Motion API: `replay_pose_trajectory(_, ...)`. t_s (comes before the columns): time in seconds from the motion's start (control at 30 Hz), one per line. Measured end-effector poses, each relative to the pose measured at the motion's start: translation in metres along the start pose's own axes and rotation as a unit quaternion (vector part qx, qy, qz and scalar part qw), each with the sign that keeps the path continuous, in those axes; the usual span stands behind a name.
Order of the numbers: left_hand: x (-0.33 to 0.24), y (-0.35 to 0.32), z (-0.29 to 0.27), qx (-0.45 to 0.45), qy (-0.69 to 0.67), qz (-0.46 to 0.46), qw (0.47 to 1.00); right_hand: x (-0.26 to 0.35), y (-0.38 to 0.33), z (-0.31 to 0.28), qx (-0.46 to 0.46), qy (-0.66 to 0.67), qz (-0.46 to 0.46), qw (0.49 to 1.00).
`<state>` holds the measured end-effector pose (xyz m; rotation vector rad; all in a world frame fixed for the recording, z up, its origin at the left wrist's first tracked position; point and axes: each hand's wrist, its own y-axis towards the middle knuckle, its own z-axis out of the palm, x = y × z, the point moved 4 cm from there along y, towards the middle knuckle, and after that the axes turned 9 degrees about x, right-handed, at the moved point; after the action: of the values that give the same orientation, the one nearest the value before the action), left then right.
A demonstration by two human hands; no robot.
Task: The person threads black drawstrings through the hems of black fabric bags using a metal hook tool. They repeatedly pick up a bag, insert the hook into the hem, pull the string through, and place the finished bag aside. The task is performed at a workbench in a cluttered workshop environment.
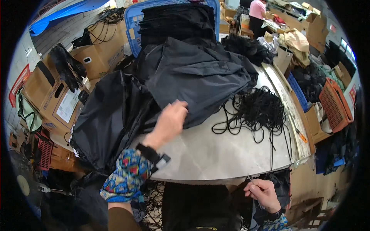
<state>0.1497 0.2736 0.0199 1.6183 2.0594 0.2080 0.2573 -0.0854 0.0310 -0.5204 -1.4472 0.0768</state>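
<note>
A pile of black fabric bags (pixel 200 73) covers the far and left part of the pale table (pixel 204 154). My left hand (pixel 169 121) is over the lower edge of the top bag, fingers stretched forward and holding nothing I can see; whether they touch the cloth I cannot tell. Another black bag (pixel 104 119) hangs over the table's left edge. At the near right edge my right hand (pixel 264 193) is closed in a pinch on a thin metal tool (pixel 249 178), its tip pointing up. A tangled heap of black cords (pixel 260 111) lies on the table's right side.
Behind the pile stands a blue plastic crate (pixel 133 32) with stacked black fabric. Cardboard boxes (pixel 50 96) crowd the left. An orange-handled cutter (pixel 301 135) lies along the table's right edge, beside an orange basket (pixel 335 106). A person in pink (pixel 257 9) stands far back.
</note>
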Motion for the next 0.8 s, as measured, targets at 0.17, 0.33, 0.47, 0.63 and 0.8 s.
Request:
replay_pose_trajectory(0.17, -0.124, -0.096, 0.049, 0.213, -0.050, 0.094, 0.971, 0.021, 0.033, 0.037, -0.052, -0.356, -0.295, 0.885)
replay_pose_trajectory(0.33, -0.155, -0.124, 0.023, 0.115, -0.162, -0.001, 0.980, -0.027, 0.075, 0.058, -0.093, -0.594, -0.231, 0.765)
replay_pose_trajectory(0.47, -0.148, -0.186, 0.020, -0.078, -0.307, -0.330, 0.889, -0.029, 0.085, 0.050, -0.096, -0.583, -0.239, 0.770)
replay_pose_trajectory(0.63, -0.157, -0.194, 0.046, -0.081, -0.401, -0.371, 0.833, -0.019, 0.089, 0.045, -0.083, -0.565, -0.261, 0.778)
replay_pose_trajectory(0.8, -0.173, -0.158, 0.034, -0.083, -0.241, -0.216, 0.943, -0.014, 0.084, 0.038, -0.112, -0.507, -0.285, 0.806)
